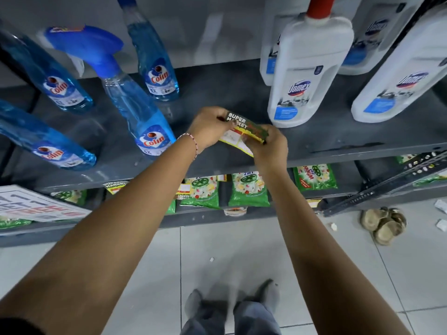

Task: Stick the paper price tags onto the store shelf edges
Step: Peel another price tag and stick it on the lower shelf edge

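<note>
Gripping price tag both hands, long axis slanting down-right.

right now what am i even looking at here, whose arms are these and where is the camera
The camera sits on a person's head, looking down at their own arms in front of a shop shelf. The left hand and right hand both pinch one paper price tag above the shelf. Blue spray bottles stand on the left, white cleaner bottles on the right. Green packets fill the shelf below, where some tags are already stuck. The person's feet show on the tiled floor.
</note>
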`<state>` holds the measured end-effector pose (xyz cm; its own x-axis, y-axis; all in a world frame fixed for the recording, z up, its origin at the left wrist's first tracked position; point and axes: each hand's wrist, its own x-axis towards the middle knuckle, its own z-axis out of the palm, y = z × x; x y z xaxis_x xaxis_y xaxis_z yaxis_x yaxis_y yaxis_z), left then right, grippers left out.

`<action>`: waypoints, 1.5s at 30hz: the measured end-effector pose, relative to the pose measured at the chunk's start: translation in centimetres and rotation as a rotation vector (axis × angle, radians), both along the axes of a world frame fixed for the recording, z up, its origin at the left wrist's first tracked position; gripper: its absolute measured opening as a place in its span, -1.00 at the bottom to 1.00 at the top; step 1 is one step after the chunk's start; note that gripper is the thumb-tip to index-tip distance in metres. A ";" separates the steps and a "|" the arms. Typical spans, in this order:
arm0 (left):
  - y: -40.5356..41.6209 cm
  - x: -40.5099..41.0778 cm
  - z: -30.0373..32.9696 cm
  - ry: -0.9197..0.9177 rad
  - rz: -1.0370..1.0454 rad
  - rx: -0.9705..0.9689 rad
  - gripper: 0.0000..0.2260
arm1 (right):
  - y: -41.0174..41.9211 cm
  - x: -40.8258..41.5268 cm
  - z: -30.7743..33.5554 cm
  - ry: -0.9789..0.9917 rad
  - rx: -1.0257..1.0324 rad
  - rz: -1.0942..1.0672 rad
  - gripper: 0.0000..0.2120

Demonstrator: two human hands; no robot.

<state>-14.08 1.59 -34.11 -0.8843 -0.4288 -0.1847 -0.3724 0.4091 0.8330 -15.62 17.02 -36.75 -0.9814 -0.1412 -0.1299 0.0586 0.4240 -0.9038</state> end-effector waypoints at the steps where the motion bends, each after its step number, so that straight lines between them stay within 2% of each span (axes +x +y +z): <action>1: 0.8 0.7 0.3 0.020 -0.015 0.002 -0.94 | 1.0 -0.1 0.1 0.008 -0.129 0.027 -0.76; 3: 2.6 2.3 0.6 0.043 -0.053 -0.005 -0.92 | 3.7 -0.3 0.1 -0.002 -0.359 0.099 -0.77; 5: 5.0 3.5 0.5 0.036 -0.092 0.009 -0.88 | 6.7 -0.6 0.0 -0.032 -0.442 0.174 -0.75; 8: 9.2 4.2 -0.4 0.037 -0.107 0.050 -0.84 | 11.2 -1.1 -0.5 -0.035 -0.358 0.237 -0.75; 11: 13.3 3.7 -1.4 0.038 -0.074 0.090 -0.90 | 14.9 -1.9 -1.5 -0.016 -0.273 0.197 -0.73; 13: 15.8 2.9 -1.9 0.050 -0.046 0.084 -0.95 | 17.0 -2.5 -2.0 0.035 -0.194 0.129 -0.75; 19: 20.6 0.3 -3.0 0.123 0.062 0.077 -0.92 | 20.3 -4.7 -2.6 0.244 0.052 0.007 -0.85; 25: 22.6 -0.6 -4.6 0.096 0.123 0.019 -0.79 | 21.0 -5.9 -3.3 0.240 0.060 0.013 -0.86; 33: 23.4 -1.4 -5.3 0.085 0.132 -0.054 -0.88 | 21.1 -6.2 -4.1 0.227 0.034 -0.026 -0.87; 41: 23.9 -2.0 -5.4 0.083 0.124 -0.205 -0.86 | 21.0 -6.3 -5.0 0.225 0.036 -0.080 -0.84; 45: 23.7 -2.3 -5.4 0.070 0.126 -0.218 -0.79 | 20.5 -6.3 -5.2 0.235 0.024 -0.126 -0.89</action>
<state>-16.38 25.31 -39.53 -0.8288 -0.5593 -0.0163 -0.3763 0.5357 0.7559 -21.89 37.56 -42.00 -0.9947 -0.0160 0.1017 -0.0980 0.4486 -0.8883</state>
